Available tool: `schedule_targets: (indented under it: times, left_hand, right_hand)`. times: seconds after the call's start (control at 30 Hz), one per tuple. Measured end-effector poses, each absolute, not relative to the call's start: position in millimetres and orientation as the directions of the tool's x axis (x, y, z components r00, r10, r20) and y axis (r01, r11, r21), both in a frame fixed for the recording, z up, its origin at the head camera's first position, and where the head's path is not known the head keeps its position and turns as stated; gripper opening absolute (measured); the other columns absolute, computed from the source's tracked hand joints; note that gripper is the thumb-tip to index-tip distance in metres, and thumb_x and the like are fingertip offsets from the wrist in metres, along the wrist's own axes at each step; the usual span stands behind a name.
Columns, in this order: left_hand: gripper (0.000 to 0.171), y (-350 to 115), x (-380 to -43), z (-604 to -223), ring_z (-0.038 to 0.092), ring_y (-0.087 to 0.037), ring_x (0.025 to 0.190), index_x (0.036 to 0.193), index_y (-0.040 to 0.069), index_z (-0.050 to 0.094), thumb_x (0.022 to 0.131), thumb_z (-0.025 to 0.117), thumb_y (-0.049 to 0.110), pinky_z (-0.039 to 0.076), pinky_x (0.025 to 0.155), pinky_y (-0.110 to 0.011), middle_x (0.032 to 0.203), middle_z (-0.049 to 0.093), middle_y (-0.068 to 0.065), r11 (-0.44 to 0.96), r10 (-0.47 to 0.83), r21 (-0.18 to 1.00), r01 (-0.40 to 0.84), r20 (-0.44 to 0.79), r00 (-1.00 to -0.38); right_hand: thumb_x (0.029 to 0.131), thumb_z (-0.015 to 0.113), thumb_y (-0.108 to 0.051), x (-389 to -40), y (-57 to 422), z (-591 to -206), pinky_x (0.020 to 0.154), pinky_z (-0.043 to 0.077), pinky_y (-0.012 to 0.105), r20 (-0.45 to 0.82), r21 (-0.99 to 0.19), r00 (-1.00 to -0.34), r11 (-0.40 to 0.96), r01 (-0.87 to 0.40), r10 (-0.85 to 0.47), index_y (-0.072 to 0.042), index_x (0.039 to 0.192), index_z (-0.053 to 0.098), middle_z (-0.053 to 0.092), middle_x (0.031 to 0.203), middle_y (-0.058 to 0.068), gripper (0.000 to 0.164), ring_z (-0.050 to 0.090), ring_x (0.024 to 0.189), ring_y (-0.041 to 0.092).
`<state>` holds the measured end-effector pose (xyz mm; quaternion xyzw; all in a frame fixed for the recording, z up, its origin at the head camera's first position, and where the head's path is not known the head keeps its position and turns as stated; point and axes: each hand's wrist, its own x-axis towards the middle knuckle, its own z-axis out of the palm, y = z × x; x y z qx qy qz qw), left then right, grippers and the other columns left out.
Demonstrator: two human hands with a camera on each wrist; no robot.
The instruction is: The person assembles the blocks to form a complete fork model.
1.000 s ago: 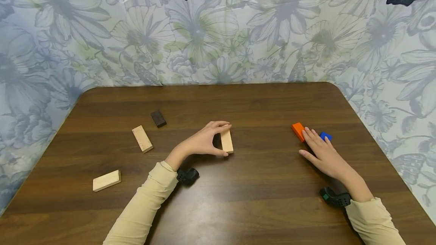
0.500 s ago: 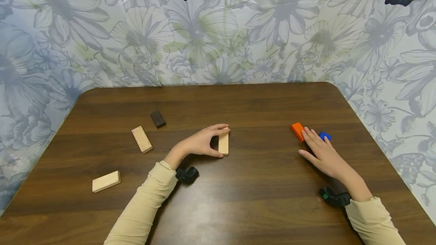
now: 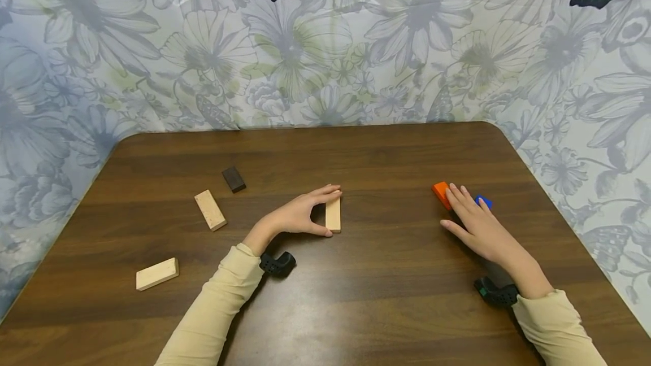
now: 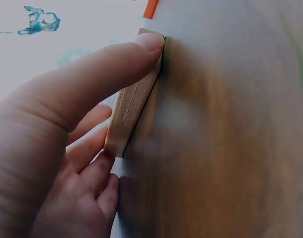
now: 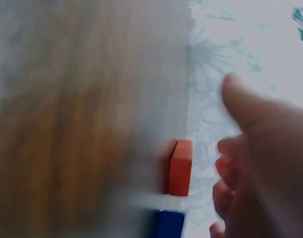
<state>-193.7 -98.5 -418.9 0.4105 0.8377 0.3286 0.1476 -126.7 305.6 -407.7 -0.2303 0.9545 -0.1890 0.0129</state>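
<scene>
In the head view my left hand (image 3: 292,216) holds a pale wooden block (image 3: 333,216) endwise, thumb at its near end and fingertips at the far one. The left wrist view shows the thumb over one end of this block (image 4: 134,101), which lies along the brown tabletop (image 4: 206,163). My right hand (image 3: 480,227) is spread, fingers straight, close over an orange block (image 3: 440,194) and a blue block (image 3: 485,202), partly covering both in the head view. From the right wrist, the orange block (image 5: 180,171) and blue block (image 5: 170,224) appear beside the blurred hand, with a gap between.
To the left lie two more pale wooden blocks, one slanted (image 3: 211,210) and one nearer the front (image 3: 157,274). A dark brown block (image 3: 234,179) sits behind them. The table's far edge meets a flower-patterned wall covering (image 3: 330,72).
The left hand has turned its wooden block a little, so it stands straighter, and brought it slightly left and nearer. The right hand has shifted slightly forward and left.
</scene>
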Motion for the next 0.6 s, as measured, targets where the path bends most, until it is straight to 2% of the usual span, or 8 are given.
schedule_targets:
  times: [0.17,0.33,0.6]
  left_hand:
    - [0.094,-99.7,-189.5,-418.9,0.011,-0.019,0.139,0.148,0.005,0.027,0.076,0.079,0.034,0.021,0.107,-0.042,0.154,0.017,-0.008,0.475,0.758,0.678,0.561,0.01,-0.653]
    - [0.101,-107.4,-184.3,-413.5,0.009,-0.017,0.139,0.147,0.001,0.024,0.073,0.081,0.038,0.019,0.107,-0.042,0.154,0.014,-0.008,0.495,0.707,0.693,0.524,0.029,-0.706]
    - [0.097,-148.9,-178.4,-395.9,0.014,-0.024,0.138,0.148,0.002,0.023,0.076,0.079,0.035,0.021,0.105,-0.05,0.153,0.017,-0.013,0.542,0.585,0.689,0.482,0.103,-0.805]
  right_hand:
    - [0.098,0.047,-0.039,-133.5,270.5,-397.1,0.105,0.01,0.056,0.08,-0.338,-0.847,0.785,-0.519,-0.526,-0.001,0.149,0.017,0.013,0.153,0.017,0.07,0.01,0.138,0.033]
    - [0.098,0.043,-0.044,-143.1,223.0,-392.4,0.107,0.013,0.05,0.065,-0.356,-0.788,0.723,-0.592,-0.613,-0.004,0.149,0.019,0.011,0.154,0.011,0.07,0.012,0.139,0.025]
    - [0.097,0.048,-0.04,-150.2,170.0,-390.8,0.107,0.018,0.046,0.084,-0.367,-0.714,0.645,-0.67,-0.695,-0.006,0.15,0.02,0.013,0.154,0.008,0.069,0.018,0.138,0.019]
